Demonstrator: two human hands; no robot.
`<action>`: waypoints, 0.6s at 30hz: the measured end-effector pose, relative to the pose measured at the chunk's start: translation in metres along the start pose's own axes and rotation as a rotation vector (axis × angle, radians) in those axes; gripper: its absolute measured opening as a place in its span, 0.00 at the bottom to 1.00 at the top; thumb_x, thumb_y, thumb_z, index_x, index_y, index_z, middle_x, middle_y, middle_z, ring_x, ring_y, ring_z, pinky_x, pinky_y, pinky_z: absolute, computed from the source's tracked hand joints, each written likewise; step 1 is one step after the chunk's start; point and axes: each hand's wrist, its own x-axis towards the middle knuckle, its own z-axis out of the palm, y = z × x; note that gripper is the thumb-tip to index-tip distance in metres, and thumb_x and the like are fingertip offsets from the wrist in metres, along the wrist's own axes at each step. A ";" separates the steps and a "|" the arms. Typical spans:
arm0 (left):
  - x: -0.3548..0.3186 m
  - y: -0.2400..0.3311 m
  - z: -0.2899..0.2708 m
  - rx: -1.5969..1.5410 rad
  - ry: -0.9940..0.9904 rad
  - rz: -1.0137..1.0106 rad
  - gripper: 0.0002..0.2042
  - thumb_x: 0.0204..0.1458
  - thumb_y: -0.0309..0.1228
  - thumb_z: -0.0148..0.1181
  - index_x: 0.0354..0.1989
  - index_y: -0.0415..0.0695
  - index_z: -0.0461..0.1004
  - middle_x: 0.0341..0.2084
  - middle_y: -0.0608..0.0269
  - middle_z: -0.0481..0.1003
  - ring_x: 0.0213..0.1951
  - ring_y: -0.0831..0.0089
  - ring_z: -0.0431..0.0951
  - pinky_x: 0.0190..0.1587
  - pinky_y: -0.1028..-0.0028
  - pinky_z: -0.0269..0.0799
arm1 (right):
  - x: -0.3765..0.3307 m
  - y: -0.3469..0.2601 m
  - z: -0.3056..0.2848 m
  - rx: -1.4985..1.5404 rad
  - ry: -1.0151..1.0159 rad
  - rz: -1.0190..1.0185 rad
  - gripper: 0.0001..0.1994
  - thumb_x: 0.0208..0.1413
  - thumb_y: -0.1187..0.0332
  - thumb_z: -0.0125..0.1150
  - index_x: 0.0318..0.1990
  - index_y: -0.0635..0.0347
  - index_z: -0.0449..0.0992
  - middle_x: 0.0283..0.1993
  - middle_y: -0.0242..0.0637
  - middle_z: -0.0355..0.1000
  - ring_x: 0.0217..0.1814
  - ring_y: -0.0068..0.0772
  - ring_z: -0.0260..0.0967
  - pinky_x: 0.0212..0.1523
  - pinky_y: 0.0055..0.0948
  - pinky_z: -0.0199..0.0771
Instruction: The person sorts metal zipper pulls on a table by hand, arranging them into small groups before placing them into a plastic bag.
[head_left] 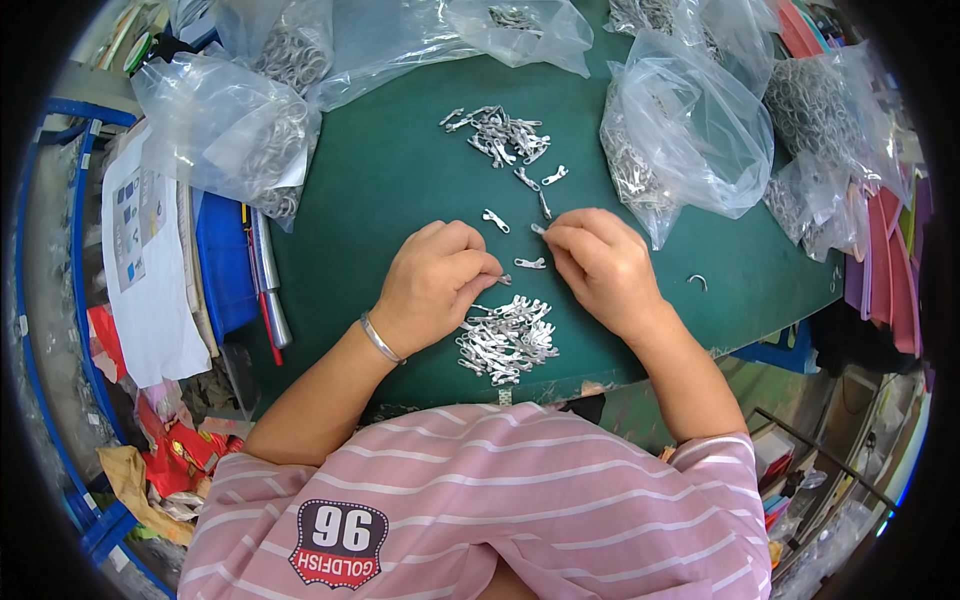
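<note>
Thumb and fingers of my left hand (432,285) are pinched on a small silver metal clip, which shows at the fingertips. My right hand (603,262) pinches another such silver clip (538,229), mostly hidden by the fingers. Between the hands lies a single loose clip (529,263), and one more loose clip (496,221) rests a little farther away. Close to me, just below the left fingertips, is a heap of silver clips (508,340). A second heap of clips (508,136) sits farther back, with a few strays trailing toward my right hand.
Clear plastic bags of metal rings stand at the back left (240,130) and back right (690,130) of the green table (400,160). A blue tray (222,260) and pens (262,290) lie along the left edge. A curved metal piece (698,281) lies at the right.
</note>
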 end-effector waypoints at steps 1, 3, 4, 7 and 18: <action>0.001 0.002 -0.001 0.000 0.003 -0.003 0.07 0.46 0.22 0.70 0.33 0.43 0.80 0.32 0.60 0.73 0.36 0.59 0.75 0.39 0.64 0.71 | 0.000 -0.002 0.002 0.017 -0.011 -0.011 0.08 0.45 0.79 0.68 0.35 0.61 0.79 0.39 0.37 0.76 0.38 0.43 0.75 0.39 0.40 0.78; 0.002 0.004 -0.001 -0.008 0.016 -0.014 0.07 0.46 0.22 0.70 0.33 0.43 0.80 0.32 0.59 0.73 0.36 0.59 0.75 0.40 0.64 0.71 | 0.001 -0.007 0.007 0.048 -0.033 -0.029 0.09 0.45 0.79 0.68 0.36 0.61 0.79 0.39 0.37 0.76 0.38 0.43 0.75 0.39 0.39 0.78; 0.002 0.004 -0.001 -0.014 0.027 -0.022 0.07 0.46 0.22 0.70 0.33 0.42 0.80 0.32 0.59 0.73 0.37 0.58 0.75 0.40 0.64 0.71 | 0.002 -0.008 0.009 0.058 -0.078 -0.029 0.10 0.46 0.80 0.68 0.37 0.62 0.80 0.40 0.38 0.76 0.39 0.44 0.74 0.41 0.39 0.77; 0.000 0.004 -0.003 -0.020 0.038 -0.016 0.07 0.45 0.21 0.70 0.33 0.41 0.79 0.33 0.58 0.73 0.37 0.57 0.75 0.40 0.64 0.71 | 0.006 -0.009 0.006 0.127 -0.116 -0.016 0.10 0.46 0.80 0.68 0.38 0.61 0.81 0.40 0.37 0.76 0.41 0.43 0.74 0.41 0.39 0.77; -0.004 0.000 -0.001 -0.018 0.015 0.029 0.07 0.44 0.21 0.71 0.31 0.42 0.79 0.32 0.60 0.72 0.35 0.59 0.74 0.38 0.64 0.70 | -0.003 -0.013 0.002 0.077 -0.166 -0.002 0.09 0.45 0.78 0.70 0.35 0.60 0.80 0.38 0.35 0.74 0.38 0.42 0.72 0.38 0.38 0.76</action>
